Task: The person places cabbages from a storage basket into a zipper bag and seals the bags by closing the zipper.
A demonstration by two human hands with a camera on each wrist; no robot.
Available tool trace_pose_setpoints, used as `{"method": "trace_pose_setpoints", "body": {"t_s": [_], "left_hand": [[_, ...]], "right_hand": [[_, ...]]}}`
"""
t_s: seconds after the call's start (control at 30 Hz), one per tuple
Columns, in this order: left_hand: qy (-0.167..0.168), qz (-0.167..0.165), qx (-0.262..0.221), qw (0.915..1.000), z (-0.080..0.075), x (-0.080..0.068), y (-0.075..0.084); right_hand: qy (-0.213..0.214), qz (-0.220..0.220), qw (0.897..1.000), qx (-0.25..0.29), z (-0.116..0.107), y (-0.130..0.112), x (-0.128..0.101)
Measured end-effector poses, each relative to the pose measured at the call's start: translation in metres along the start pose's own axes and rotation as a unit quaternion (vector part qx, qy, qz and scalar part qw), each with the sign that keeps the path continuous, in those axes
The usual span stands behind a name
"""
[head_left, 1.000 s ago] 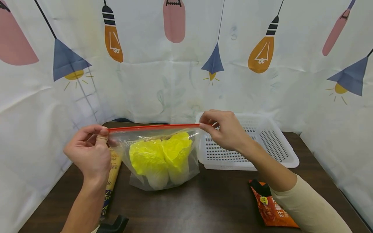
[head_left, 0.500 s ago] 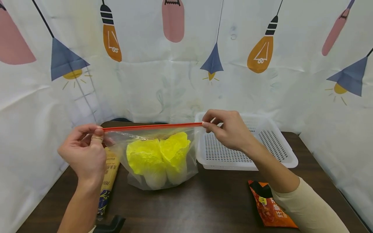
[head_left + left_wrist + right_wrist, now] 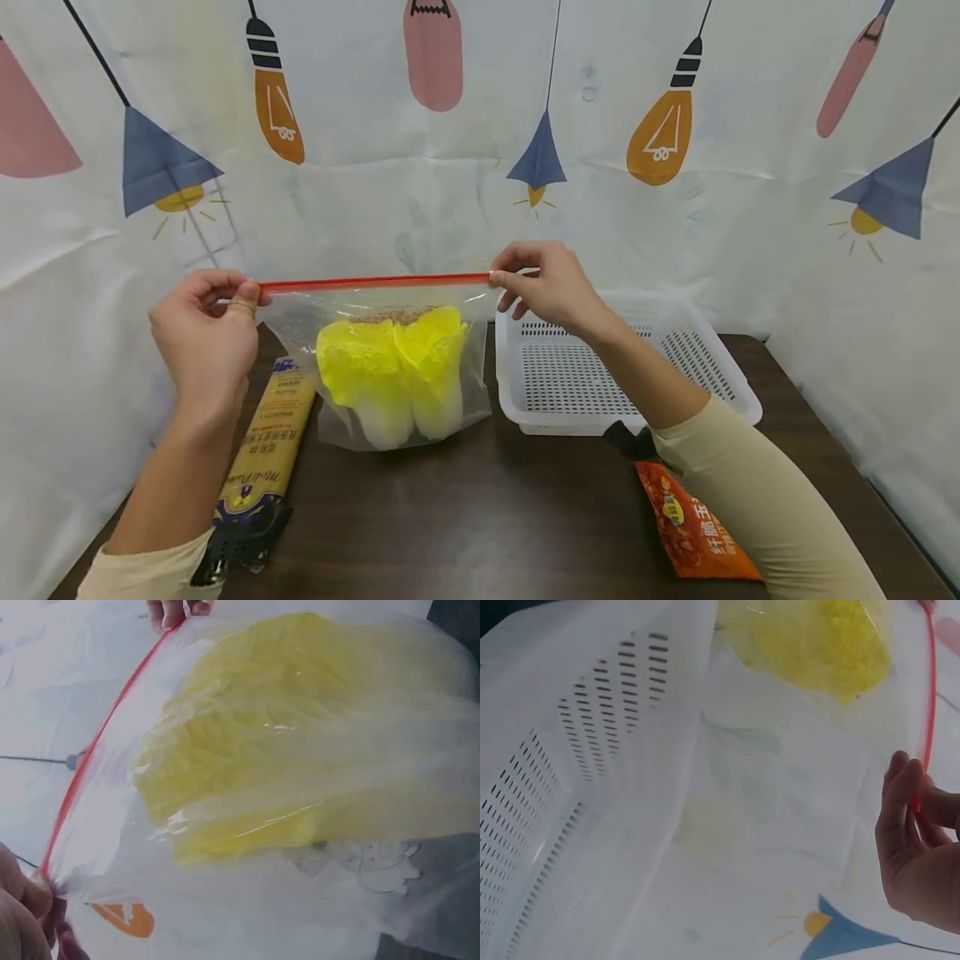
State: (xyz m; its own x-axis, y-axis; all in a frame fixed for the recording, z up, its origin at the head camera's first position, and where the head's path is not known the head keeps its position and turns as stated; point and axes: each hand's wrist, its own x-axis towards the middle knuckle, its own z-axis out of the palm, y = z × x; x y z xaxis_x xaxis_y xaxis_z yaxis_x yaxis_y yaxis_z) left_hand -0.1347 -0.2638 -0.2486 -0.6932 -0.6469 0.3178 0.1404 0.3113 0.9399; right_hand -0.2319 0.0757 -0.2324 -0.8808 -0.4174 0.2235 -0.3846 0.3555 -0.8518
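Observation:
A clear zip bag (image 3: 476, 367) hangs between my two hands, its red zip strip (image 3: 375, 282) stretched straight across the top. Inside it are two pale-stemmed, yellow-leafed cabbages (image 3: 390, 375), side by side. My left hand (image 3: 206, 333) pinches the strip's left end between thumb and fingers. The right end is pinched by my right hand (image 3: 543, 287). In the left wrist view the strip (image 3: 105, 735) runs taut between both hands, and the yellow leaves (image 3: 247, 735) show through the plastic. The right wrist view shows my right hand (image 3: 919, 847) on the strip's end.
A white perforated plastic basket (image 3: 513, 417) stands behind my right forearm. At left on the dark table (image 3: 450, 517) lies a long yellow pasta packet (image 3: 266, 433), partly behind my left wrist. An orange snack bag (image 3: 693, 533) lies at right. A printed curtain (image 3: 337, 208) hangs behind.
Both hands have raised the zip bag, and its bottom now shows higher above the table's front. More of the pasta packet is uncovered. The head view has shifted slightly.

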Motion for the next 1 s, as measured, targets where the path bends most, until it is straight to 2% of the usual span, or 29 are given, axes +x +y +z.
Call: {"method": "trace_pose_setpoints", "body": {"t_s": [0.03, 0.1, 0.17, 0.23, 0.33, 0.37, 0.4, 0.47, 0.53, 0.57, 0.63, 0.7, 0.77, 0.9, 0.97, 1.0], "left_hand": [[-0.008, -0.006, 0.039, 0.9992, 0.002, 0.007, 0.002], [-0.024, -0.007, 0.074, 0.9969, 0.006, 0.020, 0.005], [-0.046, -0.004, 0.041, 0.9981, 0.012, 0.032, 0.006], [-0.063, 0.014, -0.012, 0.9978, 0.021, 0.039, 0.004], [-0.089, 0.054, -0.096, 0.9899, 0.033, 0.046, -0.005], [-0.099, 0.066, -0.109, 0.9869, 0.035, 0.047, -0.009], [-0.110, 0.073, -0.106, 0.9857, 0.036, 0.046, -0.013], [-0.140, 0.076, -0.067, 0.9849, 0.031, 0.044, -0.021], [-0.180, 0.069, -0.002, 0.9812, 0.021, 0.039, -0.029], [-0.202, 0.069, 0.033, 0.9764, 0.015, 0.035, -0.032], [-0.241, 0.081, 0.094, 0.9626, 0.002, 0.028, -0.036], [-0.271, 0.104, 0.129, 0.9482, -0.009, 0.021, -0.037], [-0.298, 0.139, 0.168, 0.9294, -0.019, 0.013, -0.037], [-0.339, 0.202, 0.267, 0.8792, -0.035, -0.004, -0.041], [-0.353, 0.217, 0.310, 0.8557, -0.040, -0.014, -0.047], [-0.358, 0.219, 0.325, 0.8474, -0.042, -0.018, -0.051]], "right_hand": [[0.004, 0.007, 1.000, 0.018, 0.002, 0.002, 0.007], [0.016, 0.012, 0.999, 0.050, 0.005, 0.006, 0.020], [0.039, 0.005, 0.997, 0.073, 0.008, 0.010, 0.030], [0.071, -0.012, 0.995, 0.074, 0.009, 0.013, 0.035], [0.113, -0.042, 0.992, 0.036, 0.007, 0.019, 0.035], [0.117, -0.046, 0.992, 0.020, 0.007, 0.021, 0.033], [0.114, -0.048, 0.992, 0.001, 0.007, 0.023, 0.030], [0.092, -0.041, 0.994, -0.029, 0.008, 0.029, 0.022], [0.060, -0.025, 0.996, -0.055, 0.009, 0.034, 0.011], [0.044, -0.015, 0.997, -0.064, 0.010, 0.036, 0.005], [0.015, 0.000, 0.997, -0.080, 0.012, 0.037, -0.008], [-0.005, 0.010, 0.996, -0.094, 0.015, 0.037, -0.020], [-0.024, 0.016, 0.993, -0.111, 0.018, 0.035, -0.030], [-0.067, 0.025, 0.984, -0.160, 0.030, 0.035, -0.051], [-0.087, 0.015, 0.978, -0.190, 0.038, 0.036, -0.062], [-0.094, 0.008, 0.974, -0.204, 0.043, 0.037, -0.067]]}}
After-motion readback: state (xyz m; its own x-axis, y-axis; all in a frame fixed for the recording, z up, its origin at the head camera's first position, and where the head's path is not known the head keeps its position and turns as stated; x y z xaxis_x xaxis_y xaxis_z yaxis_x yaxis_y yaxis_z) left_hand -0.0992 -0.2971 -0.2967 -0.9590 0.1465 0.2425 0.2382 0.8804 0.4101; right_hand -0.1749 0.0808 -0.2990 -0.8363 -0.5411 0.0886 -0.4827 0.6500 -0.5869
